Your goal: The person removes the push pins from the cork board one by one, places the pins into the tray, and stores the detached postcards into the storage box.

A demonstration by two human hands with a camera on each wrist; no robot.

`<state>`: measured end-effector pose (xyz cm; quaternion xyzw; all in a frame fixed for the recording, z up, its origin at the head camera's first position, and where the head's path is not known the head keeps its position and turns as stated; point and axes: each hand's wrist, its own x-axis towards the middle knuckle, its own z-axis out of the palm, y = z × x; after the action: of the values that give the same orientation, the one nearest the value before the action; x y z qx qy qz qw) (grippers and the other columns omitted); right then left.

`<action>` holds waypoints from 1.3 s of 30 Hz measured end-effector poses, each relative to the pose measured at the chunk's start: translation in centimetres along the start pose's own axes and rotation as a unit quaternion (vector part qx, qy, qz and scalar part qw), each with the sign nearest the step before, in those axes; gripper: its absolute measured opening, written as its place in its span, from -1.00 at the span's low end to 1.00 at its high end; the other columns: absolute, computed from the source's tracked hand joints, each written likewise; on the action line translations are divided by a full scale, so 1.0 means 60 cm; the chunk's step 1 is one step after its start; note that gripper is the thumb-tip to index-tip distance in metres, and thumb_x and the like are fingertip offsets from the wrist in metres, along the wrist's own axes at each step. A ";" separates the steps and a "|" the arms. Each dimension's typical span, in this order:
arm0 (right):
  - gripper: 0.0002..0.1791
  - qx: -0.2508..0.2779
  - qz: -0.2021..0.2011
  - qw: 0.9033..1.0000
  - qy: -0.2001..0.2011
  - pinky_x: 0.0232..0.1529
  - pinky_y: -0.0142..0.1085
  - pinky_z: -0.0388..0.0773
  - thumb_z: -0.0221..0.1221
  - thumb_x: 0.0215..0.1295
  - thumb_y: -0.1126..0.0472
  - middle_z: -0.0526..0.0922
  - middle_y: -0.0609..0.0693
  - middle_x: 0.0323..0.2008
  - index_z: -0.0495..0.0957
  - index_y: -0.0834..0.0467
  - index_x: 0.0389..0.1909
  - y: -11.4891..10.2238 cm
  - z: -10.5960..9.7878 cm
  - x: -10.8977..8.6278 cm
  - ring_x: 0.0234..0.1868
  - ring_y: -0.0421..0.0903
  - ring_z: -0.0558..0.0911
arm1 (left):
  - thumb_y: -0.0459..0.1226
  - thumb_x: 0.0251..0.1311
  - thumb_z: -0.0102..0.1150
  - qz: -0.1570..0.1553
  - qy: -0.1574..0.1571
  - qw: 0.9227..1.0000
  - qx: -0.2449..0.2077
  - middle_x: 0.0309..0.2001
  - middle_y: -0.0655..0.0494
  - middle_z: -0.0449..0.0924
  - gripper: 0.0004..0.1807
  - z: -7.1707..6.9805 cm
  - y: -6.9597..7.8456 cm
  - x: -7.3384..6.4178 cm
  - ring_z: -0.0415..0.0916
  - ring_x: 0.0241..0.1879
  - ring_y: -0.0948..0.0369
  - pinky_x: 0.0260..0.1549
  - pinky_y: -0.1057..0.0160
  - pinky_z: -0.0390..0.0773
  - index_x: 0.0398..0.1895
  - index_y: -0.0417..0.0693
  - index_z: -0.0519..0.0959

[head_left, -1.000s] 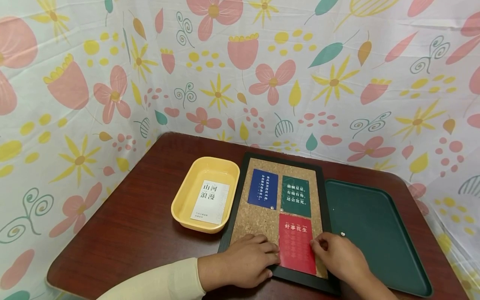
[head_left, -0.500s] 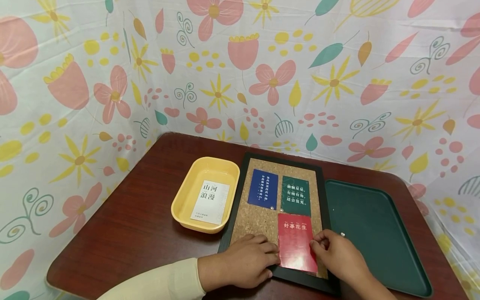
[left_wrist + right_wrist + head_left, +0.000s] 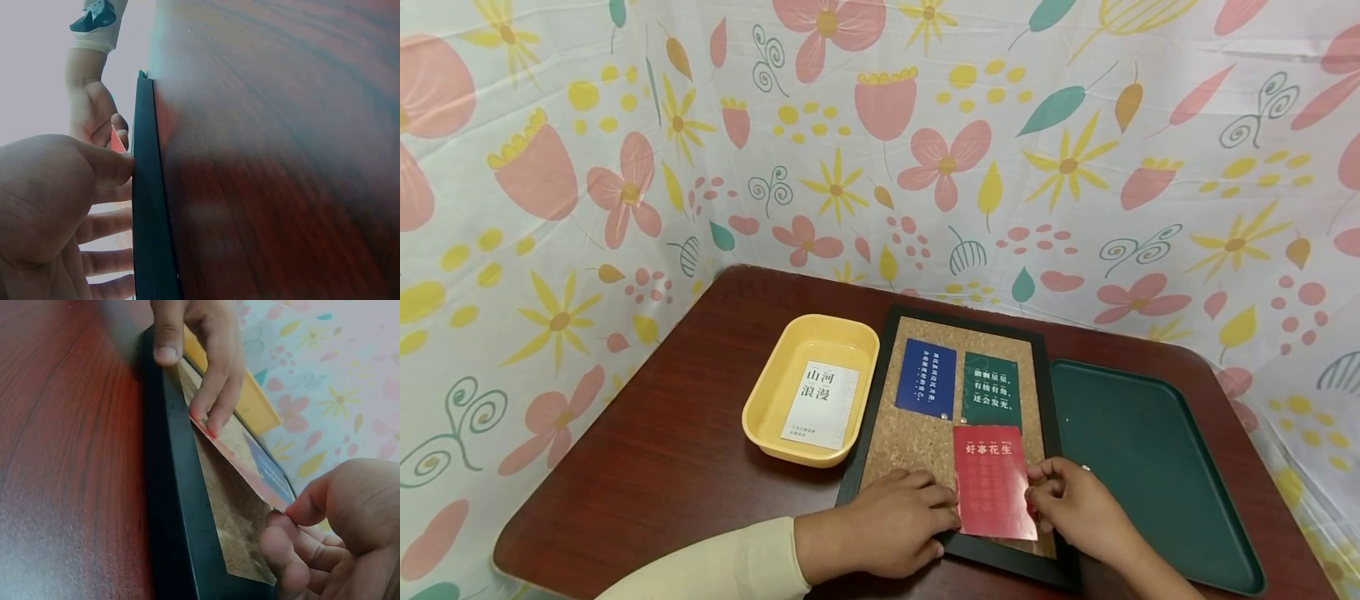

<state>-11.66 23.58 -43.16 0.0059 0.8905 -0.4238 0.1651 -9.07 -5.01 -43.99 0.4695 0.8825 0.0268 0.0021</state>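
Observation:
A red card (image 3: 995, 483) with white characters lies over the lower right of a black-framed cork board (image 3: 910, 454). My right hand (image 3: 1078, 504) pinches its right edge between thumb and index finger. In the right wrist view, that edge is raised off the cork and the card slopes. My left hand (image 3: 891, 521) rests on the board's lower part, its fingertips on the card's left edge and its thumb at the frame (image 3: 150, 187). Above the red card are a blue card (image 3: 927, 377) and a green card (image 3: 991, 387), each with a small round pin at a lower corner.
Left of the board stands a yellow tray (image 3: 767, 392) holding a white card (image 3: 822, 408). A dark green tray (image 3: 1157, 467) lies to the right. The brown table (image 3: 662, 433) meets a flower-patterned curtain (image 3: 880, 183) at the back.
The red card's right edge has come up, and its lower end has shifted slightly up and right. My right hand moved a little with it; my left hand stayed put.

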 end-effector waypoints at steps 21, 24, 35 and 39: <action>-0.62 0.116 0.051 0.992 0.010 -0.64 -0.28 0.33 0.03 0.53 0.33 0.64 0.05 -0.31 0.33 0.38 0.28 0.006 -0.003 0.002 -0.58 -0.08 0.42 | -0.03 0.47 0.09 -0.016 0.056 0.998 -0.028 0.24 0.30 0.54 -0.67 -0.031 -0.025 -0.009 0.43 0.24 0.25 0.23 0.15 0.42 0.21 0.24 0.61; -0.60 0.126 0.064 0.990 0.014 -0.68 -0.28 0.29 0.03 0.55 0.31 0.65 0.05 -0.31 0.30 0.36 0.30 0.007 -0.003 0.002 -0.57 -0.07 0.42 | -0.06 0.48 0.10 -0.033 0.085 0.995 -0.044 0.20 0.25 0.57 -0.69 -0.048 -0.039 -0.013 0.46 0.22 0.23 0.22 0.14 0.44 0.17 0.18 0.64; -0.60 0.145 0.075 0.986 0.036 -0.67 -0.28 0.34 0.04 0.54 0.32 0.66 0.05 -0.32 0.30 0.32 0.31 0.009 -0.001 -0.001 -0.56 -0.10 0.45 | -0.20 0.37 0.23 -0.137 0.198 0.968 -0.070 0.10 0.13 0.64 -0.77 -0.093 -0.094 -0.042 0.52 0.16 0.13 0.14 0.09 0.51 0.03 0.02 0.70; -0.60 0.146 0.077 0.986 0.036 -0.66 -0.27 0.34 0.04 0.55 0.30 0.64 0.06 -0.34 0.30 0.32 0.31 0.008 -0.001 -0.002 -0.56 -0.10 0.45 | -0.22 0.36 0.24 -0.194 0.225 0.952 -0.078 0.06 0.13 0.65 -0.78 -0.094 -0.110 -0.051 0.55 0.10 0.11 0.11 0.08 0.52 0.01 -0.02 0.70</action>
<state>-11.49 23.98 -43.46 0.1136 0.8212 -0.5352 0.1621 -13.00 -11.51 -38.72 0.2697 0.9293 0.1997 -0.1542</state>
